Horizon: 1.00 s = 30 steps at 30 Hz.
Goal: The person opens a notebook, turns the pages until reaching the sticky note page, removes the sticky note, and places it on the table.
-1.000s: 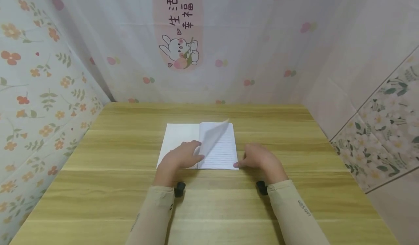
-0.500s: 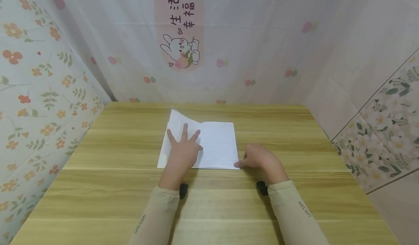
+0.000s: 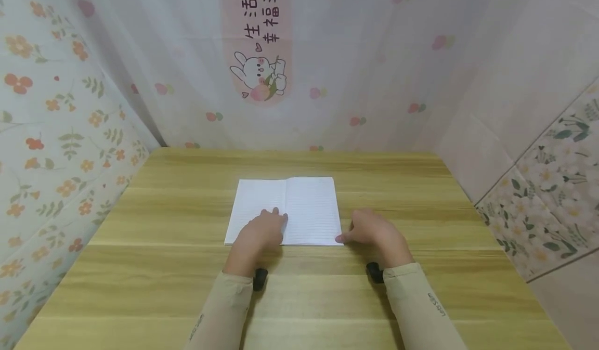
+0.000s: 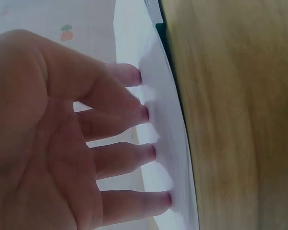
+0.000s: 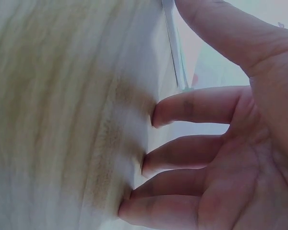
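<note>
An open notebook (image 3: 312, 207) with lined white pages lies flat on the wooden table. My left hand (image 3: 261, 231) rests on its left page near the spine; in the left wrist view several spread fingertips press down on the paper, and the thumb bends in front of them. At the bottom right corner of the notebook, the thumb of my right hand (image 3: 373, 229) presses on the page edge. The other fingers (image 5: 182, 153) of that hand are extended, their tips on the table just beside the notebook.
The wood-grain table (image 3: 309, 298) stretches around the notebook on all sides. A white curtain (image 3: 374, 69) with fruit prints and a rabbit hangs behind it, and flowered cloth (image 3: 61, 147) covers the left side. A dark strap piece (image 3: 374, 272) sits at the right wrist.
My left hand has swept a page over from right to left, spread out on it, then drawn back toward the spine. The turned page now lies flat. The right hand has stayed put.
</note>
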Each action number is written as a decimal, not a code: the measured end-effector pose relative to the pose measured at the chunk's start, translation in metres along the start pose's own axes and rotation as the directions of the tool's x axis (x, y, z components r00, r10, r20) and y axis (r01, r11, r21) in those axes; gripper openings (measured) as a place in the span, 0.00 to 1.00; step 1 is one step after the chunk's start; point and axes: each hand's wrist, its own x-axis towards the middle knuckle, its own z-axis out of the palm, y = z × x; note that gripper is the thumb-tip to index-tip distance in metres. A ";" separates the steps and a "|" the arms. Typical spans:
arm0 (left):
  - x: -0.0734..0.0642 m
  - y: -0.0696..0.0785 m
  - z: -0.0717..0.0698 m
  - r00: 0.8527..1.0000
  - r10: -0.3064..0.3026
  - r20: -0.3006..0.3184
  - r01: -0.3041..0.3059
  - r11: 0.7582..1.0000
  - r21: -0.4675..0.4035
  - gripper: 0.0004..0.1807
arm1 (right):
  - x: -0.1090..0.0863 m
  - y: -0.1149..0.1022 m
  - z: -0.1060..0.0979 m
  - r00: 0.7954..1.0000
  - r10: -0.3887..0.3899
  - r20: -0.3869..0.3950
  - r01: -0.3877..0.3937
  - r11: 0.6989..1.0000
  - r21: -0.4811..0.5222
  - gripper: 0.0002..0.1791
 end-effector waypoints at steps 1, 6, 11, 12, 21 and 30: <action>0.000 0.001 -0.001 1.000 -0.002 0.005 0.002 1.000 -0.002 0.27 | 0.000 0.001 0.000 1.000 -0.002 -0.003 0.002 1.000 0.001 0.32; 0.003 0.003 -0.004 0.999 -0.018 0.032 0.019 1.000 -0.015 0.28 | 0.000 0.003 0.001 1.000 0.001 -0.011 -0.001 1.000 0.004 0.31; 0.005 0.004 0.000 0.999 -0.043 0.015 0.044 0.999 -0.022 0.28 | 0.001 0.004 0.001 1.000 0.010 -0.015 -0.010 1.000 -0.004 0.30; 0.006 0.004 0.000 0.999 -0.047 0.013 0.047 0.999 -0.025 0.27 | 0.001 0.004 0.002 1.000 0.013 -0.015 -0.013 1.000 -0.007 0.30; 0.008 0.001 0.001 1.000 -0.008 0.013 0.008 1.000 0.019 0.26 | 0.002 0.002 0.001 1.000 0.020 -0.015 -0.021 0.999 -0.036 0.29; 0.008 0.001 -0.001 1.000 0.004 -0.021 -0.005 0.999 -0.048 0.26 | 0.004 -0.004 0.001 0.999 0.044 -0.030 -0.046 0.998 -0.049 0.31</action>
